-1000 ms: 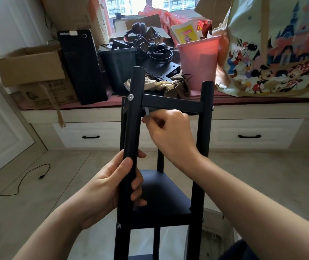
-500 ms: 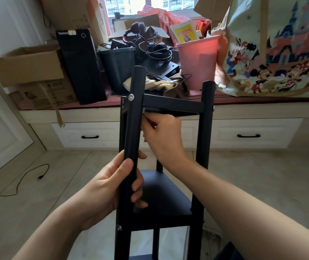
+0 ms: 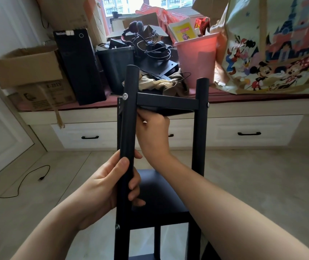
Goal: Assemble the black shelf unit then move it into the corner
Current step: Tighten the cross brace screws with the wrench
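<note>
Head view, the only one. The black shelf unit (image 3: pixel 161 184) stands upright on the floor (image 3: pixel 253 184) right in front of the person, facing the window bench (image 3: pixel 262 102). Two round front posts show, with a top shelf board (image 3: pixel 166 102) and a middle shelf board (image 3: pixel 157 194) joined between them.

Left hand (image 3: pixel 108 188) wraps the left post (image 3: pixel 128 139) about mid-height, fingers curled round the tube with the thumb lying along its front. Right hand (image 3: pixel 154 132) is tucked just under the top shelf board beside the left post, fingers bunched together and curled. They look to be pinching a small fitting or tool at the joint, but what exactly cannot be told. A screw head (image 3: pixel 125 96) shows on the left post at top-shelf level.

Handling, judged: the posts look like rigid painted metal tube, smooth and a bit slippery, so a full wrap grip suits better than fingertips. The frame looks light to moderate and is tall and narrow, so tippy. Joints may be loose while screws are unfinished, so don't lift by the shelf boards. For carrying to the corner, take two posts, one per hand, near mid-height, and keep it upright.

Clutter on the bench: cardboard box (image 3: pixel 27 66), pink bin (image 3: pixel 195 57), cartoon bag (image 3: pixel 273 44).
</note>
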Demonstrator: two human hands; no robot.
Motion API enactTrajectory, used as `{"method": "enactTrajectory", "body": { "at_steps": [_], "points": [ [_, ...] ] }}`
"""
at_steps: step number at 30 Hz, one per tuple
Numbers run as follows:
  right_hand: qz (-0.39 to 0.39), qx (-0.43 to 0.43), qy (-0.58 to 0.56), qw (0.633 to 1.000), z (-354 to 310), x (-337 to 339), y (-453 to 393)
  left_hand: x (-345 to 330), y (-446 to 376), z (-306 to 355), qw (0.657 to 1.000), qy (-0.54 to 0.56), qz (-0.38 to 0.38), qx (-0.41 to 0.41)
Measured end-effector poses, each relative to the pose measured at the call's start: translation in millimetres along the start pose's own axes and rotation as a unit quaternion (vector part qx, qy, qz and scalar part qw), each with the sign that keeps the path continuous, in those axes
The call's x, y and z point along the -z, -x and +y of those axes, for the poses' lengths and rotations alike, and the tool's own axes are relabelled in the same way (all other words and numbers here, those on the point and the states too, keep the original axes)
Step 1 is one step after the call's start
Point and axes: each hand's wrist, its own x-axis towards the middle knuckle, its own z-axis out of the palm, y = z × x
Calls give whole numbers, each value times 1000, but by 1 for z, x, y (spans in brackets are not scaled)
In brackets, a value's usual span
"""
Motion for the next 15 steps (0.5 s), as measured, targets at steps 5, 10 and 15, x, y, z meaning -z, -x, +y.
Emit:
{"method": "enactTrajectory", "body": {
  "at_steps": [5, 10, 15],
  "points": [
    [-62, -21, 30, 997, -1, 10, 2, 1, -4, 1, 1000, 3, 22, -1],
    [-127, -31, 60, 990, -11, 34, 10, 4, -6, 2, 1000, 0, 25, 1],
    [-167, -2, 123, 978, -15, 70, 15, 2, -11, 3, 998, -25, 63, -8]
  ]
}}
